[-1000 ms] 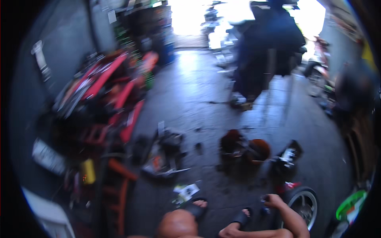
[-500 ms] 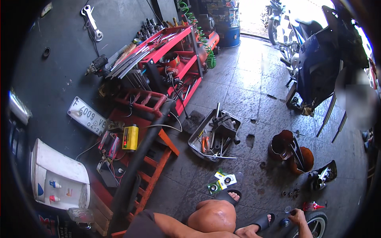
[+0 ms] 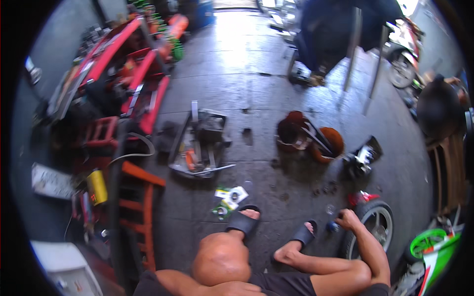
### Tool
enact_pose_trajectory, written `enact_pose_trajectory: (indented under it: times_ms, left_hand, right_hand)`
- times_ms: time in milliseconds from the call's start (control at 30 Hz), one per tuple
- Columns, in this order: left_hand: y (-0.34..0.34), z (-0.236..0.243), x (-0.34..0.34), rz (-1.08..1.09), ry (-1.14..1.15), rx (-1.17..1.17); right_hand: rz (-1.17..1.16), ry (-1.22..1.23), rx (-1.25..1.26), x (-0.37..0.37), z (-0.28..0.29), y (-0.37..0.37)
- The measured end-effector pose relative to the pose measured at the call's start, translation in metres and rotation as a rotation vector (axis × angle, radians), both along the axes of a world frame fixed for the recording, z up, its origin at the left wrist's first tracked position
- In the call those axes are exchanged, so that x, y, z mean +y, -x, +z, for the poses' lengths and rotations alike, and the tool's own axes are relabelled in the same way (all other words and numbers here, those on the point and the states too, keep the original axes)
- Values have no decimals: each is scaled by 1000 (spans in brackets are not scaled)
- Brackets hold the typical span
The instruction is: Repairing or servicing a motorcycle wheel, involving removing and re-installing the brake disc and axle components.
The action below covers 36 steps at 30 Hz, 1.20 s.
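My right hand [image 3: 349, 220] is curled, its fingers closed, beside a small blue round part [image 3: 332, 227], a small clear cup [image 3: 330, 209] and a wheel with a tyre [image 3: 387, 219]; what it holds, if anything, is hidden. My left hand [image 3: 242, 288] is at the lower edge below my raised knee, partly cut off, its fingers unclear. Packaged small rings [image 3: 238, 195] lie on the floor near my sandalled foot, behind which is a metal tray of tools [image 3: 180, 158]. A red pointed bottle [image 3: 358, 198] is by the wheel.
At left are a red tool cart [image 3: 106, 54], an orange stand [image 3: 145, 227] and a yellow device [image 3: 97, 187]. Ahead are rusty containers [image 3: 330, 143] and a dark motorcycle [image 3: 335, 29]. At right are another motorcycle [image 3: 402, 61] and green-white parts [image 3: 434, 246]. Grey floor tiles [image 3: 222, 64] run toward the doorway.
The view has swung right from half a second ago, so the cart, tray and wheel sit further left in the picture. My right hand stays near the wheel, still curled.
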<state>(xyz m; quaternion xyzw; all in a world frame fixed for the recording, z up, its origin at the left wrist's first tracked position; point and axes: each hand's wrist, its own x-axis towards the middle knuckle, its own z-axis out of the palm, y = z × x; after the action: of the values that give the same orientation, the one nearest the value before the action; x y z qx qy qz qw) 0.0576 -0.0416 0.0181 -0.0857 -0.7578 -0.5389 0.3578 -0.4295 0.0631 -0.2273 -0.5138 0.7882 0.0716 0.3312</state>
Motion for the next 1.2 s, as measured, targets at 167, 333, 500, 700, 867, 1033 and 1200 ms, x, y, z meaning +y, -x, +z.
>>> enact_pose_trajectory:
  times_ms: [167, 333, 500, 700, 867, 1033, 1200]
  left_hand:
    - [11, 7, -9, -69, -4, -44]
    - [23, 11, -13, -114, 7, -107]
    - [31, 13, -11, -115, 2, -165]
    - [37, 22, -17, -90, -93, -349]
    - [54, 29, -28, 67, -148, -545]
    - [67, 41, -41, 330, 104, -940]
    - [74, 31, -45, 43, 202, -1035]
  right_hand:
    - [-261, 82, 144, 10, 16, 25]
    - [-601, 297, 189, 46, 15, 44]
    - [-713, 361, 102, 90, -44, 9]
    - [-863, 652, 359, 104, -101, -45]
    - [-1112, 823, -43, 91, -87, -119]
    - [-1116, 793, -120, 99, -44, -187]
    - [-1062, 861, -84, 108, -17, -192]
